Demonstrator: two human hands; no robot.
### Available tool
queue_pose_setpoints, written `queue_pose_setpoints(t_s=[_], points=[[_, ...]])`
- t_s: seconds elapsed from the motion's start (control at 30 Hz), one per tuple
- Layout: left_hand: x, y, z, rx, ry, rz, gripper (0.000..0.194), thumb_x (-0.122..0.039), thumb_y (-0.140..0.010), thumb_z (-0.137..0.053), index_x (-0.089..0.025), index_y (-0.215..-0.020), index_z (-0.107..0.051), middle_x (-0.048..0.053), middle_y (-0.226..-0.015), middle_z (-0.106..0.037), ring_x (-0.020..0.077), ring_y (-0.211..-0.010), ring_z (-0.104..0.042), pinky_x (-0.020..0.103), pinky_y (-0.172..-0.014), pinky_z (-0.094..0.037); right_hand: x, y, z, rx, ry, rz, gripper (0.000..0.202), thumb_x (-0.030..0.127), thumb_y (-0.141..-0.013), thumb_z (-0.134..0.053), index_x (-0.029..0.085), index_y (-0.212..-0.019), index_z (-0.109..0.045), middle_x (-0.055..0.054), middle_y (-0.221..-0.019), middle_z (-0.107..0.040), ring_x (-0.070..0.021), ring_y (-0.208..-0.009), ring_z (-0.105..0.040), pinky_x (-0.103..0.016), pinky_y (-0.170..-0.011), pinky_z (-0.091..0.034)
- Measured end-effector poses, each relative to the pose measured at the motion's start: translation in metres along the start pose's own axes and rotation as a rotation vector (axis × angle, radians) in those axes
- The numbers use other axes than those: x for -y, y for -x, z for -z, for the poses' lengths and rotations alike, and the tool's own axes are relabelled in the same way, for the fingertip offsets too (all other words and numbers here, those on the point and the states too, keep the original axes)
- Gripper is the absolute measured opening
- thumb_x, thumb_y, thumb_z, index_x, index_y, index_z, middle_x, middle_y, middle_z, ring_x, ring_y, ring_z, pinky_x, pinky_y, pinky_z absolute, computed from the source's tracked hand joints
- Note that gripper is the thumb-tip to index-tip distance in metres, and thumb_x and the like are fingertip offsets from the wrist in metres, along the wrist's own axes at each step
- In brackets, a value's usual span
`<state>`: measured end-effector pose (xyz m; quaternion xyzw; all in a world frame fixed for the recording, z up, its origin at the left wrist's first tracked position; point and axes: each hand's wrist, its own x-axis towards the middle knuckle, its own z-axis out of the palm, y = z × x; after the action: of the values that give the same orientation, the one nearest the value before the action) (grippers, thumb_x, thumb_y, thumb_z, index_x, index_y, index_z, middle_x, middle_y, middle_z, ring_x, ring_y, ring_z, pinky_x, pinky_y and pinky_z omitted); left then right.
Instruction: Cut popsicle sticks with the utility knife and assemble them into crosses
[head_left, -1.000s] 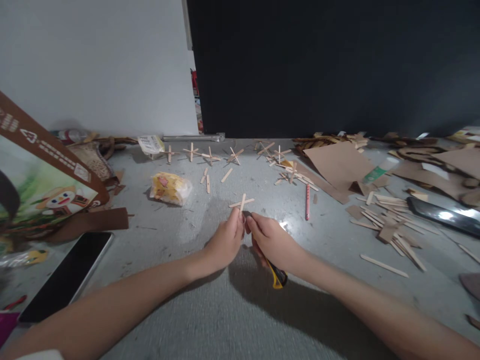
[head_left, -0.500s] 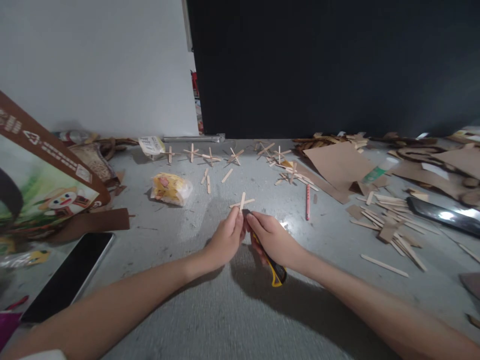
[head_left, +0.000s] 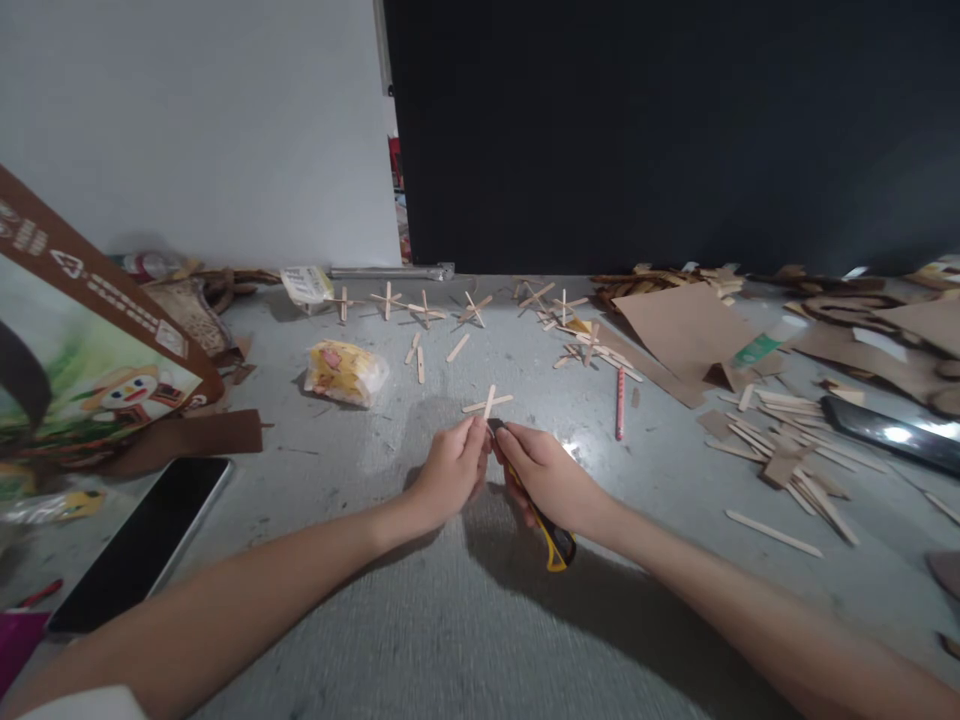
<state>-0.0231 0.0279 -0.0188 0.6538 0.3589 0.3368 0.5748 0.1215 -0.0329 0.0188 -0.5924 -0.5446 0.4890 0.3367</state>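
Observation:
Near the middle of the grey table, my left hand (head_left: pixel 451 462) pinches the lower end of a wooden craft stick (head_left: pixel 490 402). That stick points away from me, and another craft stick (head_left: pixel 504 400) crosses it, apparently lying behind. My right hand (head_left: pixel 546 474) is closed around a yellow and black utility knife (head_left: pixel 558 548), its handle end sticking out below the palm. The knife's dark front end touches or nearly touches the held stick by my left fingertips. Whether the blade is out I cannot make out. Beyond my hands, several crossed-stick pieces (head_left: pixel 426 310) stand in a row.
A yellow plastic-wrapped packet (head_left: pixel 345 373) lies left of centre. A black phone (head_left: pixel 142 545) and a printed carton (head_left: pixel 105 350) are at the left. To the right are a red patterned stick (head_left: pixel 620 404), a pile of craft sticks (head_left: pixel 810 480), cardboard sheets (head_left: pixel 675 335) and a glue bottle (head_left: pixel 766 342).
The view has shifted slightly. Both hands keep nearly the same place and grip, and the held craft stick leans a little more to the right.

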Motion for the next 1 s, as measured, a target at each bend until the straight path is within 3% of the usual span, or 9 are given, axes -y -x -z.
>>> queue_pose_setpoints(t_s=[0.3,0.57,1.0], points=[[0.0,-0.001,-0.001,0.005,-0.045,0.002,0.058,-0.073,-0.103,-0.031,-0.024,-0.074,-0.043,-0.009,-0.042,-0.039,0.0093,-0.031,-0.036,0.023,-0.034,-0.026,0.001,0.001,-0.003,-0.008,-0.017,0.005,0.036,0.053,-0.106,-0.034,0.025,-0.084,-0.043,0.01,-0.047,-0.047,-0.0103,-0.032,-0.048,-0.019,-0.033,-0.039],[-0.002,-0.003,-0.001,0.043,0.12,0.068,0.059,-0.08,-0.097,-0.039,-0.025,-0.075,-0.042,-0.01,-0.042,-0.037,0.0085,-0.031,-0.031,0.021,-0.032,-0.026,-0.006,-0.004,0.0,0.035,-0.11,0.025,0.038,0.058,-0.103,-0.039,0.026,-0.083,-0.044,0.01,-0.047,-0.046,-0.0103,-0.032,-0.046,-0.02,-0.032,-0.039],[0.003,-0.008,0.003,0.122,0.245,0.087,0.054,-0.076,-0.096,-0.045,-0.026,-0.076,-0.041,-0.013,-0.04,-0.031,0.0066,-0.032,-0.019,0.019,-0.033,-0.024,-0.012,-0.011,0.001,0.11,-0.279,0.038,0.039,0.061,-0.1,-0.047,0.026,-0.083,-0.044,0.01,-0.047,-0.046,-0.0101,-0.031,-0.042,-0.021,-0.031,-0.037]])
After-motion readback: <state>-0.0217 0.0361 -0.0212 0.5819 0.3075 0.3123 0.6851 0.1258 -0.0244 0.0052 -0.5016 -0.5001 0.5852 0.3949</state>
